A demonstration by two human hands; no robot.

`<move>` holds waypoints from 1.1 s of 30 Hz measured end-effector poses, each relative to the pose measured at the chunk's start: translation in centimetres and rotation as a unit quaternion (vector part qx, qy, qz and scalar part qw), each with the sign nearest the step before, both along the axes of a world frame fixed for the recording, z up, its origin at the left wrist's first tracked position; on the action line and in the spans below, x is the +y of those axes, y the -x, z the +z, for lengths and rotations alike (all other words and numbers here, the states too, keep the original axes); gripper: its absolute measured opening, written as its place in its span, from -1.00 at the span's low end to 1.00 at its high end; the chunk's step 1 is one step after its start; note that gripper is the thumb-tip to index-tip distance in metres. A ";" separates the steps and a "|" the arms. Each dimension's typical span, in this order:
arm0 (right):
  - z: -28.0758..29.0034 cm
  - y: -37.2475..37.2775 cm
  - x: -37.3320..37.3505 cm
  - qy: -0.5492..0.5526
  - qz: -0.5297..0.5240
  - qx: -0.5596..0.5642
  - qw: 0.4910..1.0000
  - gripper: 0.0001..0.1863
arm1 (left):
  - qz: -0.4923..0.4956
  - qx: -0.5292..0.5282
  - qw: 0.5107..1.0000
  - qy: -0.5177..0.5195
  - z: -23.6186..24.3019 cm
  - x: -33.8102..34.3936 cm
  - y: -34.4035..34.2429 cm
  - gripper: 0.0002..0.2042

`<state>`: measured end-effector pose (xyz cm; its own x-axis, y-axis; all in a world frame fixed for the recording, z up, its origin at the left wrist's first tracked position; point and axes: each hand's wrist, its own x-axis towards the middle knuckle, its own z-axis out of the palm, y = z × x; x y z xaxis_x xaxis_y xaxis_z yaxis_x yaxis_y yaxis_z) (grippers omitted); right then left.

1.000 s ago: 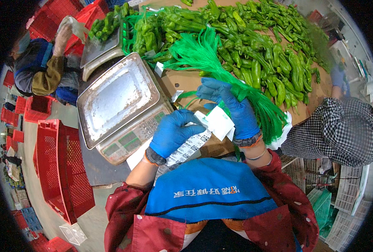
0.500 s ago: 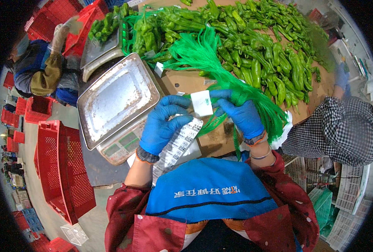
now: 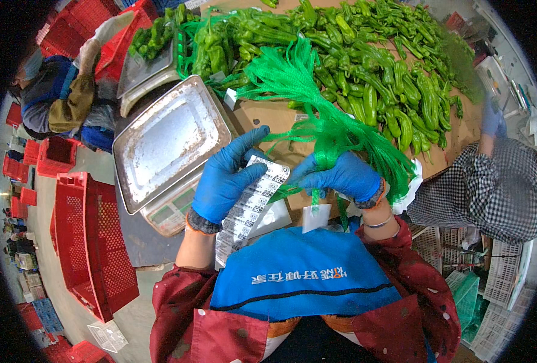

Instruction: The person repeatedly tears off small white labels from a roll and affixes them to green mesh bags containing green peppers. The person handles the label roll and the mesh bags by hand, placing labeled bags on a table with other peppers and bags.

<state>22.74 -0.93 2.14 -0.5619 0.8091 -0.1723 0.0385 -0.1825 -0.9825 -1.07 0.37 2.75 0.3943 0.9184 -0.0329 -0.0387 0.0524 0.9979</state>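
Note:
My left hand (image 3: 219, 186), in a blue glove, grips a strip of printed white labels (image 3: 249, 209) under its thumb, with the forefinger stretched out. The strip hangs down to the blue apron. My right hand (image 3: 354, 176), also gloved in blue, is closed on a green mesh bag (image 3: 326, 136) belonging to a bundle of such bags. Below its fingers, a white tag (image 3: 315, 219) dangles from a green strand. The bundle spreads across the cardboard-covered table (image 3: 262, 118) and over my right wrist. Part of the right fingers is hidden by mesh.
Green peppers (image 3: 371, 78) are heaped at the table's far side. A scale with a metal tray (image 3: 171, 145) stands left of my left hand. Red crates (image 3: 90, 242) lie on the floor at left. One co-worker (image 3: 56, 100) is at far left, another in checks (image 3: 480, 187) at right.
The white tag, earlier held up between both hands, now hangs below my right hand. My hands have parted; the right has gathered mesh. The left forefinger has straightened.

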 end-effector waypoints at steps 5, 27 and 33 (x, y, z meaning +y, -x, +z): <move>-0.3 2.1 -0.3 0.034 -0.075 0.015 0.996 -0.55 | -0.017 0.022 0.999 -0.043 -0.1 0.0 -0.3 -0.43; -2.3 2.8 -0.2 -0.221 -0.164 -0.084 0.958 -0.75 | 0.028 0.042 0.999 -0.002 -1.7 0.7 -1.0 -0.86; -2.6 3.0 -0.3 -0.221 -0.167 -0.122 0.953 -0.73 | 0.071 0.065 0.995 -0.005 -2.7 0.3 -1.4 -0.86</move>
